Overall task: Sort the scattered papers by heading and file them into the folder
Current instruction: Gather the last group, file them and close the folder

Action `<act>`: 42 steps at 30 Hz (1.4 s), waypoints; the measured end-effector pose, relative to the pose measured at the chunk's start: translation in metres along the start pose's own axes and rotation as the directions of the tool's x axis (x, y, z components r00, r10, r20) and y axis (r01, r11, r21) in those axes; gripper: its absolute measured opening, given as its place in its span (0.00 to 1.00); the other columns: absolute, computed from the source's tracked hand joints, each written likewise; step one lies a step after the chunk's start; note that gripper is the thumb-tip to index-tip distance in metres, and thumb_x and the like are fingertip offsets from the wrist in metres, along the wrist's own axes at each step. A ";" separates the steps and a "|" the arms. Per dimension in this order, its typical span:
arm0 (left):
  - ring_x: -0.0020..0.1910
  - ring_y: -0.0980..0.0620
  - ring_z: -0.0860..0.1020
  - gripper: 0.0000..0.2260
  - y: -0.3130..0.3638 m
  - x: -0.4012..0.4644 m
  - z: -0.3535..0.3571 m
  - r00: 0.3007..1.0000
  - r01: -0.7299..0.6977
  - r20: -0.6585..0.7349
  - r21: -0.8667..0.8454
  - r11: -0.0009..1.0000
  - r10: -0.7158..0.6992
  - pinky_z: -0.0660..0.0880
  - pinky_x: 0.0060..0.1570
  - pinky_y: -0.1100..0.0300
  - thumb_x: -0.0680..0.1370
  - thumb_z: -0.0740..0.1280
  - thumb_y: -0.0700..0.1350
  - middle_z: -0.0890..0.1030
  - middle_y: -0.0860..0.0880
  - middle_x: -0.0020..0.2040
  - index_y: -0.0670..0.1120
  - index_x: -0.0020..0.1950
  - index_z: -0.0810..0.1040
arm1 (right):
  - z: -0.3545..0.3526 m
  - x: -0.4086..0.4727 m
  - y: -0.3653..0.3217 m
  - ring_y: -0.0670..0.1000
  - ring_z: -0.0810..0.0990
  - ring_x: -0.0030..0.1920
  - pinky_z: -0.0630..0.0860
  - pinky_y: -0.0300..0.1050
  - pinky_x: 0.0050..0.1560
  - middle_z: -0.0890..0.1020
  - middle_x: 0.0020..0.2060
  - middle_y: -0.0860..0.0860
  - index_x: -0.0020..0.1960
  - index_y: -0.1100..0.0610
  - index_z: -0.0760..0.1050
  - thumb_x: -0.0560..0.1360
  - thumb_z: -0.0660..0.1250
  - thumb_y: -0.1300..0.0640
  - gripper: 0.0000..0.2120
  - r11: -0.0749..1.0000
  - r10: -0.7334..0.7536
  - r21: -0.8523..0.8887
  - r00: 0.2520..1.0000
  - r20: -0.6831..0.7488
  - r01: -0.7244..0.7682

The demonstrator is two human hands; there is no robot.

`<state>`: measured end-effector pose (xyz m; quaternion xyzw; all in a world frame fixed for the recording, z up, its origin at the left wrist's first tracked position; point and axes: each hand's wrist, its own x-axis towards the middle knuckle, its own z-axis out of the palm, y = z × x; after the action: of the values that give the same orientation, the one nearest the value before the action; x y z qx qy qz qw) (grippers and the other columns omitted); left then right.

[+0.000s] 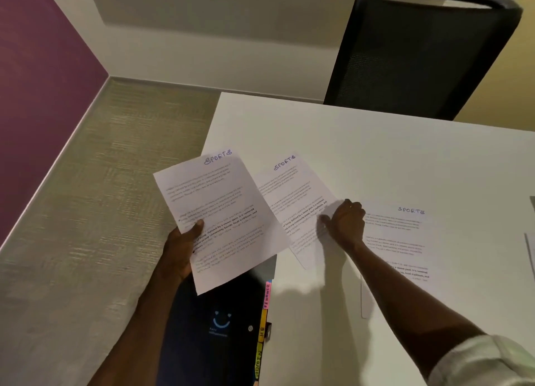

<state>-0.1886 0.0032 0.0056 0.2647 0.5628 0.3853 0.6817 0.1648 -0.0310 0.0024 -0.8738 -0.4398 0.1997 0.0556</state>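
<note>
Mid-sort. Left hand (181, 248) grips first SPORTS sheet (220, 220) above the closed tabbed folder (225, 327). Right hand (346, 222) pinches second SPORTS sheet (292, 194) on the table (376, 153); third SPORTS sheet (405, 240) lies flat. Nothing visibly filed yet.

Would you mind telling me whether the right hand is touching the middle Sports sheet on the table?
Touching. The head view shows the right hand with fingers curled onto the middle Sports sheet, pinching its edge.

Dim warm light, soft shadows, blurred floor, wide-angle bending
</note>
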 end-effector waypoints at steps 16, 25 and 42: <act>0.48 0.56 0.85 0.10 0.009 -0.010 0.005 0.978 -0.114 -0.150 0.206 0.972 0.146 0.81 0.39 0.62 0.84 0.62 0.44 0.85 0.53 0.52 0.51 0.63 0.78 | -0.002 0.027 -0.003 0.57 0.77 0.41 0.63 0.42 0.29 0.77 0.38 0.55 0.41 0.59 0.69 0.69 0.69 0.59 0.08 0.969 -0.081 0.237 0.995 0.057 0.066; 0.55 0.46 0.82 0.11 0.019 -0.050 0.054 0.973 -0.176 -0.091 0.310 0.934 0.213 0.80 0.53 0.46 0.85 0.59 0.43 0.83 0.46 0.56 0.48 0.65 0.76 | -0.106 -0.048 -0.007 0.50 0.77 0.41 0.70 0.35 0.35 0.79 0.45 0.49 0.54 0.59 0.73 0.70 0.70 0.62 0.13 0.769 -0.331 0.498 0.916 -0.226 0.400; 0.57 0.35 0.82 0.15 -0.046 -0.175 0.182 0.918 0.182 0.353 0.022 0.983 -0.178 0.81 0.47 0.44 0.74 0.75 0.42 0.82 0.36 0.60 0.41 0.60 0.82 | -0.158 -0.142 0.135 0.48 0.79 0.47 0.71 0.43 0.45 0.81 0.45 0.49 0.63 0.56 0.69 0.68 0.73 0.36 0.33 0.765 -0.094 0.641 0.975 0.204 -0.060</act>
<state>-0.0133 -0.1539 0.1086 0.2731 0.4509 0.2702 0.8057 0.2525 -0.2131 0.1532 -0.7695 -0.3561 0.4347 0.3035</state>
